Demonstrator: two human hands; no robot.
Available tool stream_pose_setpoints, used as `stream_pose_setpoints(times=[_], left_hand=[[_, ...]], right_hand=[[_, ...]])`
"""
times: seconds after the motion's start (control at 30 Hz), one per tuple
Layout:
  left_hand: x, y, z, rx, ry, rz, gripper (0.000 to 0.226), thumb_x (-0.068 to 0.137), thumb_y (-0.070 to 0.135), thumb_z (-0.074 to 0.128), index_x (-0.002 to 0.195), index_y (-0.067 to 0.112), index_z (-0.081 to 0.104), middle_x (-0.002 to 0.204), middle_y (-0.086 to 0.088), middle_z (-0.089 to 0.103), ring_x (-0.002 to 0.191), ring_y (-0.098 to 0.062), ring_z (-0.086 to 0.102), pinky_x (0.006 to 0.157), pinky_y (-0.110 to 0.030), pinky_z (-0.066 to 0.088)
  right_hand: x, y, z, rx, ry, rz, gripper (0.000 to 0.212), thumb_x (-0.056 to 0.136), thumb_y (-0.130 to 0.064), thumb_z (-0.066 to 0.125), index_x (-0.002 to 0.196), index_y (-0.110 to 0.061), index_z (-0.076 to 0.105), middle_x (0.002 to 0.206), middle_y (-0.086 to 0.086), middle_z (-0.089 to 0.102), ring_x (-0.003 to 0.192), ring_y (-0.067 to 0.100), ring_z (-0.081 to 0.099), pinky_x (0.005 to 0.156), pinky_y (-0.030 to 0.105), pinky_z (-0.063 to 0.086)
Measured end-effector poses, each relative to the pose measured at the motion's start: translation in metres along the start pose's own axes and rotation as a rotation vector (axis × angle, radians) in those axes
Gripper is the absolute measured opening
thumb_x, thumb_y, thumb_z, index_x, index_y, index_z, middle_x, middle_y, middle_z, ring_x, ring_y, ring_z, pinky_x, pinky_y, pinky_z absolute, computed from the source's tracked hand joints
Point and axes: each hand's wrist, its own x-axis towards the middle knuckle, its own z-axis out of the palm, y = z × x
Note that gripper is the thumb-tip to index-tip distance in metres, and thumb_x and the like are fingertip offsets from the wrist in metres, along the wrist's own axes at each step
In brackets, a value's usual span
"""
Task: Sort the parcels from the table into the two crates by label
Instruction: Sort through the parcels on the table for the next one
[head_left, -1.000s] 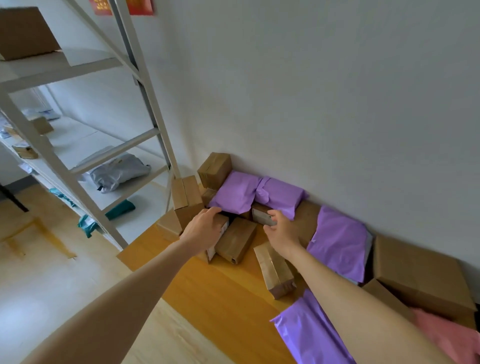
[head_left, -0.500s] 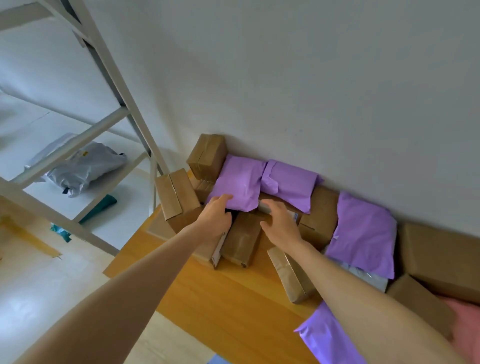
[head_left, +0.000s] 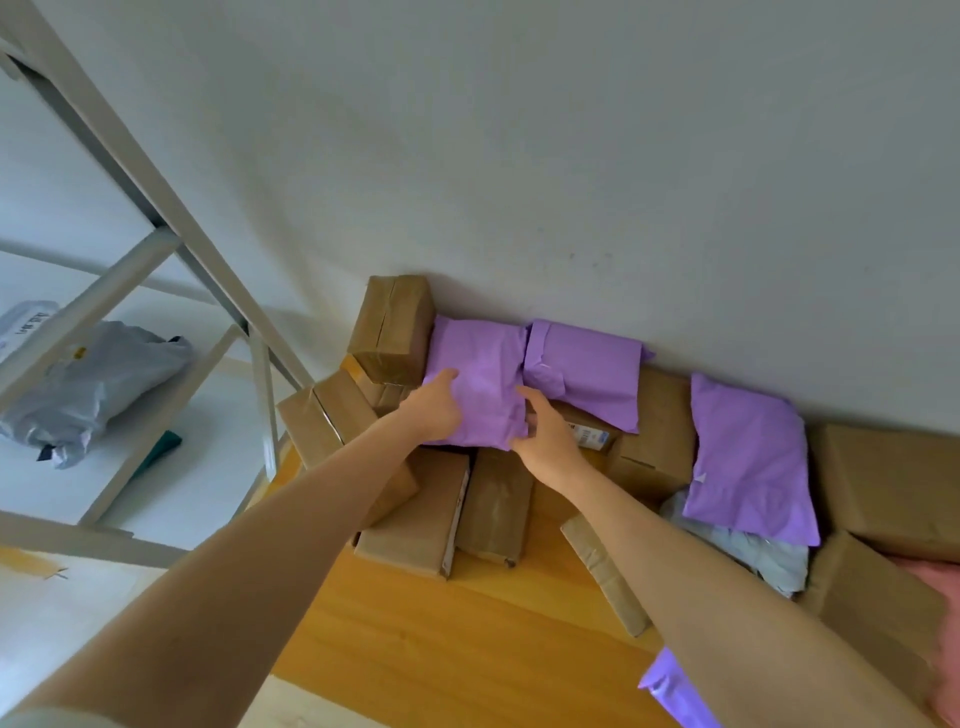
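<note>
A purple mailer bag (head_left: 483, 379) lies on top of a heap of parcels against the wall. My left hand (head_left: 434, 405) grips its left edge and my right hand (head_left: 545, 436) grips its lower right corner. A second purple bag (head_left: 587, 369) lies just to its right, a third (head_left: 748, 462) further right. Brown cardboard boxes (head_left: 395, 327) surround them on the wooden table (head_left: 457, 639). A box with a white label (head_left: 592, 434) shows under my right hand. No crate is in view.
A white metal shelf rack (head_left: 171, 244) stands at the left, holding a grey bag (head_left: 93, 379). Larger cardboard boxes (head_left: 893, 483) and a pink bag (head_left: 940, 587) lie at the right. Another purple bag (head_left: 675, 691) sits at the table's near edge. The wall is directly behind the heap.
Both hands moved up from the brown boxes onto the purple bag and took hold of its lower edge. The camera tilted closer to the heap.
</note>
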Motion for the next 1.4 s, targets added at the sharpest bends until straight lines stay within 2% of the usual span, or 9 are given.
stream_pose_setpoints(times=[0.13, 0.27, 0.4, 0.5, 0.73, 0.97, 1.2, 1.33, 1.4], left_hand=[[0.005, 0.000, -0.001, -0.035, -0.023, 0.025, 0.064, 0.096, 0.000, 0.037, 0.153, 0.014, 0.012, 0.150, -0.017, 0.035, 0.129, -0.034, 0.044, 0.096, -0.030, 0.038], [0.009, 0.001, -0.003, -0.104, -0.005, 0.032, 0.065, 0.096, -0.001, 0.037, 0.154, 0.016, 0.012, 0.149, -0.017, 0.037, 0.128, -0.032, 0.046, 0.095, -0.030, 0.039], [0.009, -0.002, -0.005, -0.097, -0.003, 0.049, 0.061, 0.096, 0.001, 0.037, 0.152, 0.016, 0.019, 0.150, -0.016, 0.035, 0.132, -0.033, 0.042, 0.099, -0.033, 0.039], [0.005, -0.004, -0.008, -0.080, -0.002, 0.087, 0.053, 0.097, 0.002, 0.037, 0.149, 0.014, 0.031, 0.143, -0.017, 0.044, 0.124, -0.034, 0.049, 0.092, -0.032, 0.043], [-0.013, -0.007, -0.020, -0.037, -0.053, 0.193, 0.049, 0.095, 0.001, 0.046, 0.143, 0.008, 0.038, 0.132, -0.017, 0.054, 0.116, -0.031, 0.056, 0.097, -0.031, 0.046], [-0.042, -0.006, -0.025, -0.109, -0.025, 0.313, 0.051, 0.095, -0.002, 0.044, 0.144, 0.008, 0.037, 0.139, -0.016, 0.050, 0.125, -0.029, 0.050, 0.100, -0.029, 0.042], [-0.056, 0.000, -0.022, -0.264, -0.011, 0.350, 0.046, 0.095, -0.005, 0.041, 0.140, 0.008, 0.045, 0.137, -0.009, 0.054, 0.126, -0.025, 0.050, 0.090, -0.020, 0.040], [-0.069, 0.003, -0.018, -0.385, 0.044, 0.308, 0.033, 0.100, 0.003, 0.040, 0.126, 0.009, 0.059, 0.118, -0.005, 0.064, 0.107, -0.018, 0.059, 0.082, -0.021, 0.048], [-0.081, 0.007, -0.016, -0.446, 0.047, 0.272, 0.028, 0.103, 0.014, 0.040, 0.118, 0.010, 0.063, 0.108, -0.003, 0.064, 0.094, -0.015, 0.060, 0.071, -0.017, 0.048]], right_hand=[[0.000, -0.005, -0.005, 0.400, -0.056, 0.231, 0.051, 0.091, 0.003, 0.053, 0.137, -0.017, 0.046, 0.122, 0.002, 0.050, 0.106, 0.020, 0.056, 0.092, 0.036, 0.053], [0.004, -0.013, -0.006, 0.514, -0.017, 0.309, 0.047, 0.090, 0.005, 0.055, 0.132, -0.017, 0.053, 0.117, 0.005, 0.051, 0.089, 0.015, 0.057, 0.079, 0.029, 0.055], [0.004, -0.024, -0.007, 0.557, 0.029, 0.302, 0.043, 0.089, 0.008, 0.053, 0.129, -0.009, 0.058, 0.122, 0.009, 0.055, 0.100, 0.020, 0.057, 0.082, 0.028, 0.053], [0.006, -0.033, -0.011, 0.542, 0.053, 0.293, 0.044, 0.088, 0.011, 0.046, 0.128, -0.005, 0.058, 0.127, 0.014, 0.056, 0.112, 0.028, 0.057, 0.097, 0.039, 0.051], [0.005, -0.055, -0.023, 0.465, 0.132, 0.175, 0.045, 0.094, 0.007, 0.036, 0.130, -0.008, 0.058, 0.129, 0.014, 0.059, 0.118, 0.031, 0.055, 0.101, 0.046, 0.048], [-0.014, -0.080, -0.041, 0.247, 0.218, -0.007, 0.032, 0.092, 0.003, 0.052, 0.120, -0.008, 0.066, 0.113, 0.012, 0.067, 0.104, 0.026, 0.062, 0.091, 0.040, 0.055], [-0.037, -0.089, -0.075, 0.052, 0.363, -0.112, 0.014, 0.092, -0.015, 0.062, 0.100, -0.013, 0.074, 0.102, 0.003, 0.069, 0.093, 0.014, 0.061, 0.075, 0.012, 0.042], [-0.052, -0.094, -0.096, 0.016, 0.443, -0.147, 0.011, 0.090, -0.016, 0.065, 0.095, -0.010, 0.074, 0.119, 0.003, 0.059, 0.112, 0.016, 0.054, 0.096, 0.027, 0.043], [-0.064, -0.096, -0.106, 0.071, 0.451, -0.141, 0.010, 0.091, -0.017, 0.064, 0.094, -0.012, 0.072, 0.120, 0.002, 0.062, 0.113, 0.016, 0.055, 0.094, 0.024, 0.042]])
